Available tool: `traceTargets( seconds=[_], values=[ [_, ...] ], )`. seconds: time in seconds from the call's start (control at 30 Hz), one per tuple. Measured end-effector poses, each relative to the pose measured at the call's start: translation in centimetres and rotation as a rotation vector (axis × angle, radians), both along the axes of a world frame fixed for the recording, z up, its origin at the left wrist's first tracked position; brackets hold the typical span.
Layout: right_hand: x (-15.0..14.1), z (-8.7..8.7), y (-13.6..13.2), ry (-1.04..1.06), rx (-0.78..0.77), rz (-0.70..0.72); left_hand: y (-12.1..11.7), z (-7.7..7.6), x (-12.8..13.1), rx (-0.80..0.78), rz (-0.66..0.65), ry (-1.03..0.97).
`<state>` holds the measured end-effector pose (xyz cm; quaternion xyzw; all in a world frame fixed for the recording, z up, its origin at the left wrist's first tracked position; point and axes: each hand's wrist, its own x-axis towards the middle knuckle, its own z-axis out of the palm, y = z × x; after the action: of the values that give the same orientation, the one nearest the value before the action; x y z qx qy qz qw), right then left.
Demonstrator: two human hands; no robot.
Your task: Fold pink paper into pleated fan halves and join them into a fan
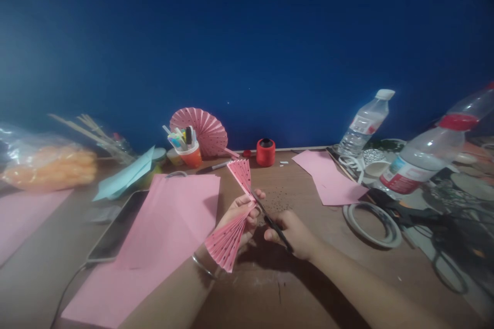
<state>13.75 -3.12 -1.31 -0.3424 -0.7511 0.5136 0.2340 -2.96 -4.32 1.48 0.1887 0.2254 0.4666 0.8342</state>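
Observation:
My left hand [236,218] pinches a pleated pink paper fan [227,241] with dark dots at its narrow middle, and its two ends flare up and down like a bow. Closed round the handles of black scissors [278,231] is my right hand [295,231]. The scissors' blades reach the fan's pinched middle; whether they are cutting into it I cannot tell. Tiny dark bits lie scattered on the table just beyond my hands. Against the wall stands a larger round pleated pink fan [204,128].
Pink sheets [173,216] partly cover a tablet [119,226] at left. A cup of pens [189,151] and a red jar [265,153] stand at the back. At right are a pink paper piece [332,177], a tape roll [372,226] and plastic bottles [420,159].

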Motion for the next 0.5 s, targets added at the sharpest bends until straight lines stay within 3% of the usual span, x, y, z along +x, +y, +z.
traceTargets(
  seconds=[0.5],
  values=[
    [0.06,-0.31,-0.03,-0.028,0.031,-0.016,0.01,-0.15,-0.04,-0.010,-0.005,-0.096]
  ],
)
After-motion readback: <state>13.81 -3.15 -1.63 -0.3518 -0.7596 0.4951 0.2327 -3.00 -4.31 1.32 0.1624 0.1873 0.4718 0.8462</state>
